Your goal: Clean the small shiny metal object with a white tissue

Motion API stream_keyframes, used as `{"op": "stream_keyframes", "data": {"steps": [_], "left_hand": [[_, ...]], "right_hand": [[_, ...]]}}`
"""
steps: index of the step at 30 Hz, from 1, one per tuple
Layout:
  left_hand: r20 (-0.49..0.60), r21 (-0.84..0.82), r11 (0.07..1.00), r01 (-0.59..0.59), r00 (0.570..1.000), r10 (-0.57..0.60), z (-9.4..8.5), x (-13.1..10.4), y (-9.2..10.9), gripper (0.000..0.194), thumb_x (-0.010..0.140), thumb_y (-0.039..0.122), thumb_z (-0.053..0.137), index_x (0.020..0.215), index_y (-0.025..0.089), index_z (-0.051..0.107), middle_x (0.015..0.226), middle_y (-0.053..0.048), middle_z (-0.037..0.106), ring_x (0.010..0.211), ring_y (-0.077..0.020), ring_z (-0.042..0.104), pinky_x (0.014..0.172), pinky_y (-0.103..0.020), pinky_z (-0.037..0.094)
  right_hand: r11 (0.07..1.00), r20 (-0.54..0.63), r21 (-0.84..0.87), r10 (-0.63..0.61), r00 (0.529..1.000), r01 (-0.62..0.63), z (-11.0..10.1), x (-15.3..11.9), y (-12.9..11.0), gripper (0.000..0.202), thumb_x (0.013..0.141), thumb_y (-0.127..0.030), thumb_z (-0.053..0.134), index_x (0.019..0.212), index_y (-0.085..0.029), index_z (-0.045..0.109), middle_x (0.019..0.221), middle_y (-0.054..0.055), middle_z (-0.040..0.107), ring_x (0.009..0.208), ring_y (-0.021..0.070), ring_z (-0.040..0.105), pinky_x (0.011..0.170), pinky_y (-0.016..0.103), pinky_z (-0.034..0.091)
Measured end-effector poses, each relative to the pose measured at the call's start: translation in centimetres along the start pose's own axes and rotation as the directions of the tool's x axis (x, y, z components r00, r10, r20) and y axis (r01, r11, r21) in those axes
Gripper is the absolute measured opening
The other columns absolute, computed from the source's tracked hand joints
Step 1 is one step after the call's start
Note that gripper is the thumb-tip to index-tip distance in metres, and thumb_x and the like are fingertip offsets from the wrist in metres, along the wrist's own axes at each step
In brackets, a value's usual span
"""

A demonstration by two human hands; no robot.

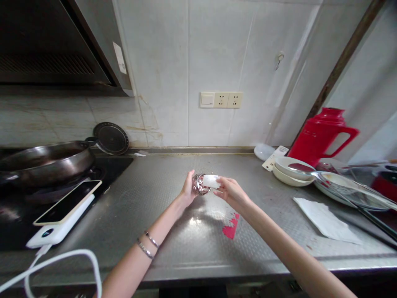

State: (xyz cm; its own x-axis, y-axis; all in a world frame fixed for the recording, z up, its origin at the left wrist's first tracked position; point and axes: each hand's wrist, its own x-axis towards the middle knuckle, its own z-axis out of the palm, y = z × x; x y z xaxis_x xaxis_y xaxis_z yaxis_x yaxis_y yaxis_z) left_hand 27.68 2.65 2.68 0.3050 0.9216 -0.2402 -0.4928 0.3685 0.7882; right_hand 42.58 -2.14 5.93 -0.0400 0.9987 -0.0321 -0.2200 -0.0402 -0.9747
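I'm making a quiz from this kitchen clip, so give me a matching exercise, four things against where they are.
Things:
1. glass
2. phone
3. red jug
4. paper towel

Places:
A. far right, by the wall
B. flat on the counter, right side
C. between both hands, above the counter
D. on a white power bank, left

Pairs: 1-C, 2-D, 3-A, 4-B
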Motion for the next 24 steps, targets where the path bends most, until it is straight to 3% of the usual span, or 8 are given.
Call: {"op": "stream_keyframes", "data": {"steps": [3,6,9,12,16,20,22,24], "left_hand": [[0.076,0.015,0.976,0.218,0.973,-0.218,-0.8,0.2,0.8,0.043,0.083,0.05,0.041,0.084,0.011,0.06,0.068,-0.012,0.067,0.063,-0.0252,0.066,0.059,-0.038,0.053],[0.176,0.072,0.949,0.306,0.933,-0.314,-1.3,0.1,1.2,0.044,0.082,0.049,0.044,0.09,0.008,0.06,0.075,-0.017,0.069,0.073,-0.0293,0.068,0.061,-0.039,0.053],[0.29,0.163,0.929,0.331,0.885,-0.366,-1.4,-0.1,1.1,0.05,0.085,0.052,0.041,0.094,0.007,0.061,0.079,-0.018,0.07,0.074,-0.0284,0.068,0.056,-0.034,0.052],[0.361,0.265,0.887,0.378,0.814,-0.455,-1.4,-0.1,0.7,0.055,0.084,0.056,0.038,0.091,0.006,0.061,0.077,-0.019,0.07,0.069,-0.0272,0.068,0.046,-0.03,0.049],[0.429,0.439,0.798,0.413,0.684,-0.59,-1.4,0.0,0.1,0.057,0.081,0.058,0.039,0.086,0.006,0.063,0.075,-0.021,0.069,0.062,-0.0273,0.067,0.038,-0.028,0.044],[0.427,0.551,0.729,0.406,0.614,-0.664,-1.2,-0.3,-0.2,0.061,0.084,0.061,0.032,0.083,0.009,0.064,0.071,-0.019,0.069,0.054,-0.0251,0.064,0.035,-0.027,0.04],[0.407,0.575,0.716,0.397,0.62,-0.671,-1.1,-0.5,-0.2,0.061,0.084,0.061,0.031,0.082,0.01,0.063,0.068,-0.017,0.068,0.053,-0.0246,0.063,0.035,-0.026,0.038],[0.376,0.585,0.714,0.384,0.652,-0.658,-1.0,-0.8,-0.2,0.059,0.084,0.06,0.031,0.079,0.01,0.063,0.066,-0.016,0.066,0.052,-0.0238,0.062,0.035,-0.026,0.038]], "right_hand": [[0.846,0.04,-0.377,-0.391,0.92,0.376,-1.9,-0.2,-1.1,0.028,0.084,-0.032,0.05,0.096,-0.015,0.069,0.085,0.005,0.069,0.069,0.016,0.065,0.057,0.026,0.059],[0.345,0.402,-0.659,-0.59,0.7,0.669,-3.6,-0.2,-2.5,0.033,0.091,-0.024,0.042,0.116,-0.019,0.063,0.098,0.007,0.071,0.081,0.0176,0.069,0.069,0.029,0.059],[-0.199,0.847,-0.443,-0.413,0.335,0.874,-4.8,0.0,-3.7,0.036,0.094,-0.016,0.04,0.127,-0.017,0.055,0.12,0.013,0.065,0.113,0.0223,0.061,0.08,0.032,0.058],[-0.433,0.985,-0.137,-0.154,0.077,0.891,-4.9,0.2,-4.3,0.035,0.094,-0.013,0.041,0.127,-0.015,0.053,0.127,0.014,0.06,0.12,0.0215,0.055,0.073,0.029,0.059],[-0.504,0.999,0.043,0.022,-0.037,0.862,-3.5,0.3,-4.5,0.029,0.094,-0.015,0.043,0.119,-0.019,0.058,0.125,0.009,0.062,0.117,0.0174,0.058,0.08,0.029,0.057],[-0.476,0.982,0.185,0.063,-0.176,0.86,-1.9,0.5,-4.4,0.023,0.093,-0.013,0.045,0.104,-0.019,0.065,0.11,0.007,0.069,0.11,0.0162,0.06,0.098,0.034,0.048],[-0.467,0.973,0.228,0.13,-0.188,0.854,-1.6,0.9,-4.0,0.025,0.093,-0.011,0.042,0.097,-0.018,0.066,0.105,0.007,0.071,0.105,0.0151,0.062,0.098,0.032,0.046],[-0.453,0.978,0.181,0.173,-0.113,0.873,-1.8,1.2,-3.5,0.025,0.092,-0.013,0.042,0.092,-0.02,0.067,0.1,0.005,0.071,0.103,0.0137,0.062,0.096,0.029,0.046]]}}
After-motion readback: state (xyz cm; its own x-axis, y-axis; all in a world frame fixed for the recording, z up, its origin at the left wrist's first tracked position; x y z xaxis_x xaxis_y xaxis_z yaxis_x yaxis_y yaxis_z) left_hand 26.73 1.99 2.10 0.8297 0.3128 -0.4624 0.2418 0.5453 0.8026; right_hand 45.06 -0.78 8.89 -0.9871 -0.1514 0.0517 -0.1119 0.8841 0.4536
